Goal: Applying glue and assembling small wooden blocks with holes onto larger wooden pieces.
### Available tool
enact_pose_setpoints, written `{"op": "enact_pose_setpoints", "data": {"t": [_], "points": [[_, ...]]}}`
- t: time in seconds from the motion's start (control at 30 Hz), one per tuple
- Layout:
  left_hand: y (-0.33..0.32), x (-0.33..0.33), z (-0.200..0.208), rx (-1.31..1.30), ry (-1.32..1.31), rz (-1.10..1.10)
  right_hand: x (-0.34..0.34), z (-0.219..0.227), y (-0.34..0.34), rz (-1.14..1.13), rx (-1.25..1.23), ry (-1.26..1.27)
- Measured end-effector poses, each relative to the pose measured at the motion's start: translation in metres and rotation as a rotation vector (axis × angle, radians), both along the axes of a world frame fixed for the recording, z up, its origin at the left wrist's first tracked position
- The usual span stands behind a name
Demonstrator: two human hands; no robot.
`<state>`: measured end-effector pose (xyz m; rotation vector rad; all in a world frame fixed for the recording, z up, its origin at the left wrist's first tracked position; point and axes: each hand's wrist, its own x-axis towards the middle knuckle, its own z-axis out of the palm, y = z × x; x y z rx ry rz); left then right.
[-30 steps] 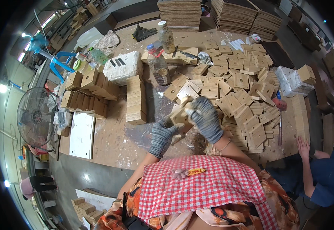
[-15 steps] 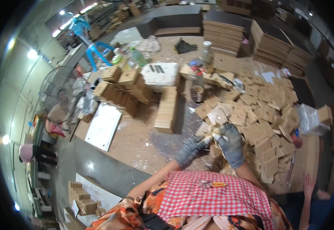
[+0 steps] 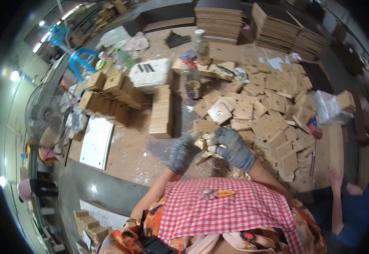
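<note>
My left hand (image 3: pixel 182 154) and my right hand (image 3: pixel 232 147), both in grey knit gloves, meet over the near middle of the table. Their fingers are curled in around a small crumpled tan lump (image 3: pixel 201 143); its kind is unclear. Just beyond the fingertips stands a small wooden block (image 3: pixel 205 126). More crumpled tan material (image 3: pixel 213 157) lies below and between the hands, partly covered by them. A heap of thin square wooden pieces with holes (image 3: pixel 273 118) spreads to the right of my right hand. Left of centre is a neat row of stacked wooden pieces (image 3: pixel 161 112).
Bottles (image 3: pixel 193 84) stand beyond my hands. Further left are drilled wooden blocks (image 3: pixel 108 99), a white panel (image 3: pixel 96 142) and a fan (image 3: pixel 47 112). Tall board stacks (image 3: pixel 218 25) line the back. Another person's hand (image 3: pixel 336 180) rests at the right table edge.
The view has shifted, so the table things sit further left and slightly higher. My hands are a little further apart, and the small wooden block now shows beyond them.
</note>
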<state>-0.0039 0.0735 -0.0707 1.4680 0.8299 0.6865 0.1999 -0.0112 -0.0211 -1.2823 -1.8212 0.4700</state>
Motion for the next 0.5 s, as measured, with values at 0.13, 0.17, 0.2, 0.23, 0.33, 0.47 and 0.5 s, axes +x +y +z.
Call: {"op": "enact_pose_setpoints", "data": {"t": [0.13, 0.17, 0.2, 0.23, 0.33, 0.47, 0.5], "points": [[0.011, -0.007, 0.002, -0.684, -0.488, 0.266, 0.010, -0.010, -0.007, 0.042, -0.145, -0.010], [0.017, -0.011, 0.003, -0.639, -0.474, 0.302, 0.013, -0.015, -0.008, -0.036, -0.169, -0.008], [0.024, -0.015, 0.005, -0.638, -0.516, 0.300, 0.017, -0.021, -0.009, -0.119, -0.149, -0.006], [0.029, -0.018, 0.007, -0.601, -0.544, 0.304, 0.022, -0.026, -0.013, -0.205, -0.144, -0.014], [0.039, -0.028, 0.008, -0.573, -0.496, 0.318, 0.032, -0.044, -0.016, -0.402, -0.124, -0.145], [0.022, -0.026, 0.002, -0.482, -0.368, 0.387, 0.022, -0.064, -0.021, -0.392, -0.050, -0.237], [0.015, -0.025, 0.002, -0.458, -0.282, 0.392, 0.014, -0.069, -0.020, -0.308, -0.035, -0.149]]}}
